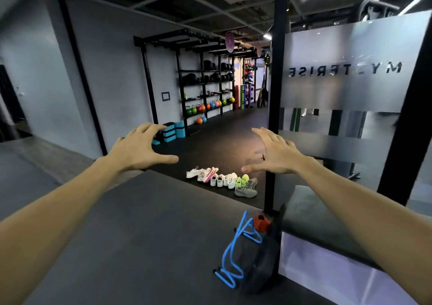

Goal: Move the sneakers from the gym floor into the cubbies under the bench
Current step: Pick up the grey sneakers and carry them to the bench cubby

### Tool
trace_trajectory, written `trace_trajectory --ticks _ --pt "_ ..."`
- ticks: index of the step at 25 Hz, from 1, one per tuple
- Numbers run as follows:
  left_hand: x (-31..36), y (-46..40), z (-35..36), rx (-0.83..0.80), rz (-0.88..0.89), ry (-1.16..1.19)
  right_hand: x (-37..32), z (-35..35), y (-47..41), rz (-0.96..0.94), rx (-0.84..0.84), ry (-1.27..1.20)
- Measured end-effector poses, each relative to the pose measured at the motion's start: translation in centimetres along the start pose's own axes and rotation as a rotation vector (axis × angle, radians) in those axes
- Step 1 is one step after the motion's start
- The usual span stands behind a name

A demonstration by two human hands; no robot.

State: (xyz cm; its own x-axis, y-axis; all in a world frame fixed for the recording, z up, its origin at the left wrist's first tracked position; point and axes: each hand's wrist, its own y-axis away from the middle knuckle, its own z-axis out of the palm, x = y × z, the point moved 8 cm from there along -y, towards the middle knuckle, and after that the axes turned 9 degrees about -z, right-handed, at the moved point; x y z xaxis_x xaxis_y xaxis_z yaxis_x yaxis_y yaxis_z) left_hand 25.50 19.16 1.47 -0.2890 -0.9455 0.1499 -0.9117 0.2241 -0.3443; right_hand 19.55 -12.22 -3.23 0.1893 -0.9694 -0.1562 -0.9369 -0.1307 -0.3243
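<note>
Several sneakers (222, 179) lie in a row on the dark gym floor ahead: white ones on the left, a pink-trimmed one, a neon green pair (242, 180), and a grey pair (247, 188) on the right. My left hand (138, 148) and my right hand (275, 152) are stretched forward in the air, fingers spread, holding nothing. Both hands hover well short of the shoes, one on each side of the row. A grey bench top (315, 213) shows at the right; no cubbies are visible.
A blue resistance tube (233, 253), an orange cone (261, 223) and a dark bag (264, 258) lie on the floor nearby. A black post (275, 117) and frosted glass panel (350, 71) stand right. A rack of kettlebells (205, 87) and teal step blocks (174, 130) line the far wall.
</note>
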Motion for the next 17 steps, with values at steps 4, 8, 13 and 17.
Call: trace_trajectory --ticks 4,8,13,17 --pt "-2.7 -8.3 3.2 0.009 0.050 0.013 0.6 3.3 -8.0 0.003 0.020 0.026" --pt "-4.4 -17.4 6.5 -0.021 0.099 0.038 2.7 5.6 -16.9 0.029 0.030 0.016" --pt "-7.9 -28.7 9.8 -0.030 0.101 0.097 4.6 8.0 -27.1 0.063 0.013 0.037" --pt "-10.7 -37.5 13.2 -0.015 0.141 0.113 6.2 11.0 -34.7 0.113 0.003 0.076"
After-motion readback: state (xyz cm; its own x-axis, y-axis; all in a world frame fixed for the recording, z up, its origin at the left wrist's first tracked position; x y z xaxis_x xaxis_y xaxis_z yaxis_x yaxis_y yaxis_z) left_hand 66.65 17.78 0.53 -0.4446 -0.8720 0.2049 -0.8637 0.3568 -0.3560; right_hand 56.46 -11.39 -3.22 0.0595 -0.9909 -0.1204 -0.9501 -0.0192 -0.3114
